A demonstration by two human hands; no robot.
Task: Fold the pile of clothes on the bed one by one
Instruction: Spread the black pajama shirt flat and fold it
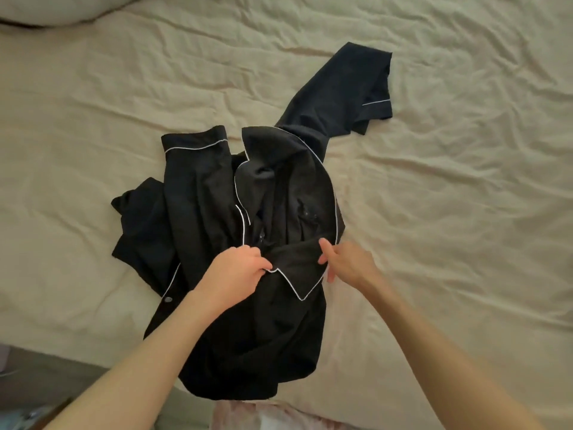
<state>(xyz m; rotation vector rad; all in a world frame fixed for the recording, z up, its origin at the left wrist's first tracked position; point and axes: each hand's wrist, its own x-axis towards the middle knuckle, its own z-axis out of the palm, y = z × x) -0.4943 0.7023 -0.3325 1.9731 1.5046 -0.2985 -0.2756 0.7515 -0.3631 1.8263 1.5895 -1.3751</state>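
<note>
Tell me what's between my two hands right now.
In the head view, a black collar flap with white piping lies between left hand and right hand.

I am showing two bare forearms coming in from the bottom edge, with no sleeves reaching down to the wrists. My left hand (238, 271) and my right hand (347, 262) are wearing nothing: no rings, watch, bracelets or gloves. My fingernails are looking short and unpainted, though the blur is hiding finer detail.

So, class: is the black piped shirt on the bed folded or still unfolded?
Unfolded. The black shirt lies crumpled on the bed sheet, one sleeve flung out, while both hands grip its collar.
</note>
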